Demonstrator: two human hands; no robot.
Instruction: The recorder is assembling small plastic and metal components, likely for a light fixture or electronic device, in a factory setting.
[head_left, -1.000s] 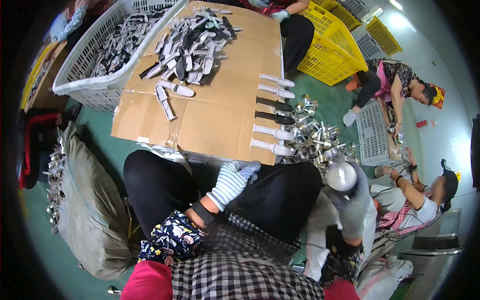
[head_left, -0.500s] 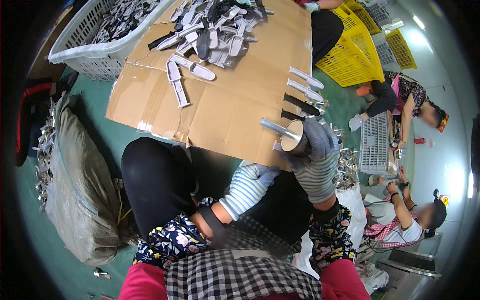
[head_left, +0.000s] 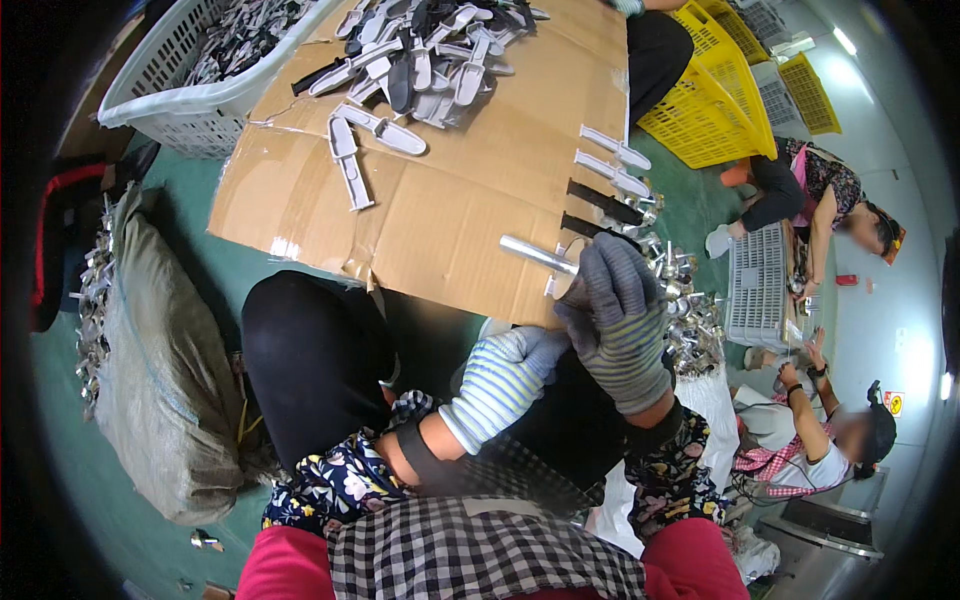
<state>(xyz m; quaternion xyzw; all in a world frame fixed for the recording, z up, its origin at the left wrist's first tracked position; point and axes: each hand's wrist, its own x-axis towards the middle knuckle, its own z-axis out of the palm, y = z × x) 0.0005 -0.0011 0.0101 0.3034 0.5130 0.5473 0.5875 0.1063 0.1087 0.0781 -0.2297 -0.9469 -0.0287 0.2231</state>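
item: metal piece (head_left: pixel 538 254), one; a bright rod with a round end. location: in the right hand (head_left: pixel 615 318), at the near right corner of the cardboard (head_left: pixel 470 200). long axis: runs out leftward from the fingers, tipped slightly toward the far side, bare rod end at the left, round end in the grip. whether the rod touches the cardboard, cannot tell.

right hand: striped glove, fingers wrapped about the round end, which they largely cover.

left hand: (head_left: pixel 505 380) striped glove, fingers curled, over the lap by the near edge. whether anything is inside, cannot tell. it lies left of the right hand and nearer the body; the two are close, contact unclear. the rod is beyond the left hand, on the far side of it; the right hand is the nearer one, being the holder.

handles, in a row along the right edge: two white, then two black handles (head_left: pixel 605 202), long axes roughly parallel to the rod; a further white one partly hidden beneath the piece.

handles, loose: pile (head_left: pixel 430 65) at the far side; two white handles (head_left: pixel 347 165) just nearer, one across the other's end.

surroundings: metal heap (head_left: pixel 690 325), right; white basket (head_left: pixel 175 135), far left; sack (head_left: pixel 160 370), left; yellow crate (head_left: pixel 715 110), far right.
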